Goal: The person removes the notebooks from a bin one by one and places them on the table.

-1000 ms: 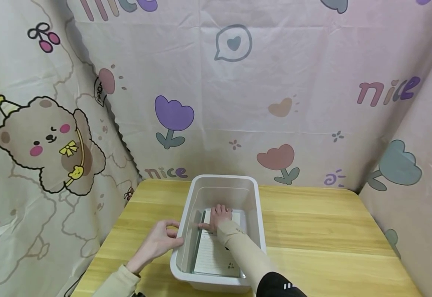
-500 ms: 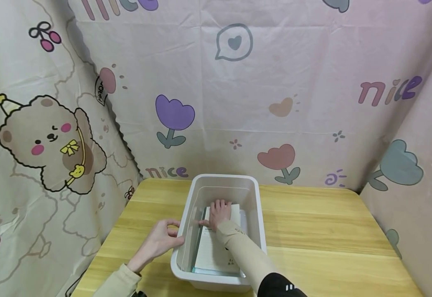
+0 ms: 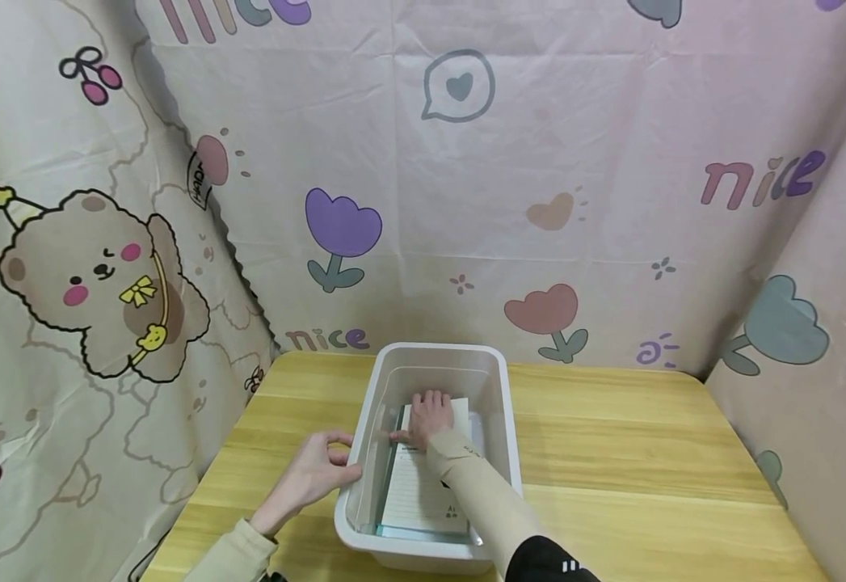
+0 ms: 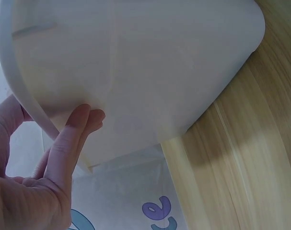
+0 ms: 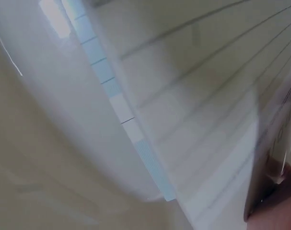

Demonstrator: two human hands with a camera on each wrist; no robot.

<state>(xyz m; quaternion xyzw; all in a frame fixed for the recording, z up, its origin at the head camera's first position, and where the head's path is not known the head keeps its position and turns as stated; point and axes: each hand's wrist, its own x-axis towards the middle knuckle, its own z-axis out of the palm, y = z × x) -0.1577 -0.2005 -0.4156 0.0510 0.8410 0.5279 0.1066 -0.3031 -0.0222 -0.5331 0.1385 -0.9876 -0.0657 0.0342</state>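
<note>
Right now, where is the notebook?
In the head view, the notebook lies at lower centre, inside the bin, under the person's right hand.

Room to pass runs over the worktop [image 3: 626,453] right of a white plastic bin [image 3: 440,347]. Into the bin, the right forearm [image 3: 484,489] blocks the near right corner and the left hand [image 3: 317,470] the left rim; a narrow gap parts the right hand [image 3: 430,419] and lined notepad [image 3: 417,503] from the right wall. A printed curtain [image 3: 612,105] closes the back.
</note>
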